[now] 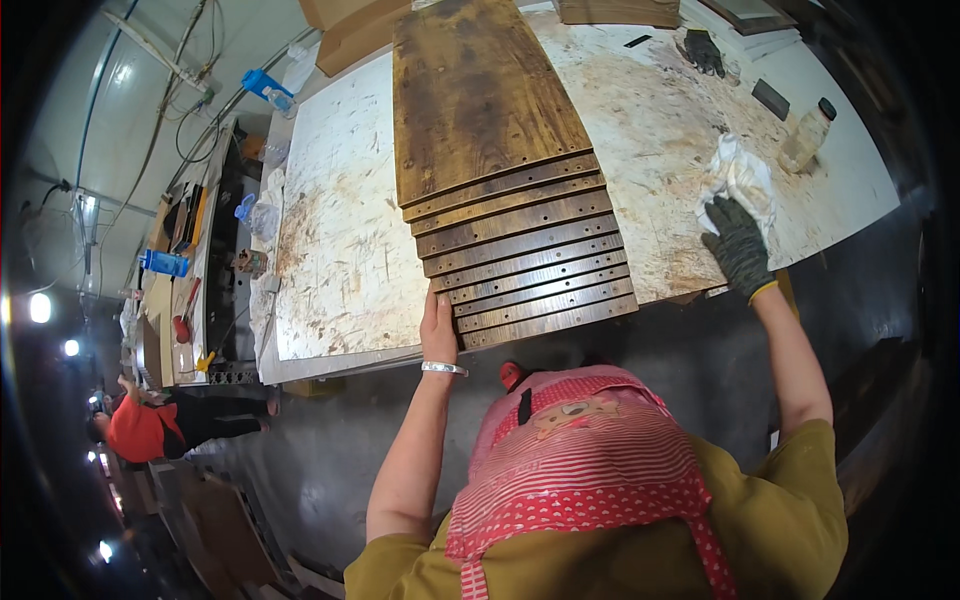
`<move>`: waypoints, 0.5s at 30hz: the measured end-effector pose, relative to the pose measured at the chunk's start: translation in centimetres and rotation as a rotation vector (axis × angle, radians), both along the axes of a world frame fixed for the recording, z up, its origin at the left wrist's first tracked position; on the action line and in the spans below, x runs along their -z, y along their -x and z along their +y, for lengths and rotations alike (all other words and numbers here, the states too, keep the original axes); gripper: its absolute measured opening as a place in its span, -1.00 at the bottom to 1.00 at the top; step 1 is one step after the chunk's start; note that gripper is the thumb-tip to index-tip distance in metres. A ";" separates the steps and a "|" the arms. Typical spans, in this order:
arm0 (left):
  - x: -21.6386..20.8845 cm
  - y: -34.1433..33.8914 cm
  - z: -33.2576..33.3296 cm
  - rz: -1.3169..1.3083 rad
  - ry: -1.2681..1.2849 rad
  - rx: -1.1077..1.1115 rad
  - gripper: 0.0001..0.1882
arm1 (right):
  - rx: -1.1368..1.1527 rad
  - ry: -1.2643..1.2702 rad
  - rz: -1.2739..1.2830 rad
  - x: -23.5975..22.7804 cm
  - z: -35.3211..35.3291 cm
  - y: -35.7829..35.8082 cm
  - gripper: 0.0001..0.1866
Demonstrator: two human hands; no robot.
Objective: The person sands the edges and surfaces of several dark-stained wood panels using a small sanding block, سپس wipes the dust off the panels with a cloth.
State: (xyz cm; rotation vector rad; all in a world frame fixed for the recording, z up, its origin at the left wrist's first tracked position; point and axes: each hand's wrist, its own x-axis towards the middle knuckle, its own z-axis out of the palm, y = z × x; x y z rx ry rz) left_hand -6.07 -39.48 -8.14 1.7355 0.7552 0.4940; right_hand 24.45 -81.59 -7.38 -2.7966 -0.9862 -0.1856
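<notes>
A fanned stack of several dark-stained wooden boards [500, 170] lies on a worn white worktable [340, 230]. My bare left hand [438, 328], with a silver bangle at the wrist, presses against the near left corner of the stack. My right hand [738, 245] wears a dark knit glove and rests on a crumpled white rag [742, 178] on the tabletop to the right of the boards.
A plastic jar [806, 136] with a dark lid, a dark block [770, 98] and a dark glove [704, 50] lie at the table's far right. A cluttered bench with blue bottles [165, 263] runs along the left. Another person in red [140, 425] crouches at lower left.
</notes>
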 end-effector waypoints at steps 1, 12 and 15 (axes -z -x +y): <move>0.0 0.2 -0.2 0.035 -0.093 0.005 -0.47 | 0.012 -0.018 0.035 -0.4 -0.7 -1.3 -0.41; -0.3 2.8 0.6 0.161 -0.166 0.005 -0.58 | -0.220 -0.383 0.163 -5.7 6.1 1.5 -0.55; -0.6 4.6 2.0 0.135 -0.046 0.064 -0.70 | -0.521 -0.279 -0.241 -7.4 8.7 3.2 -0.50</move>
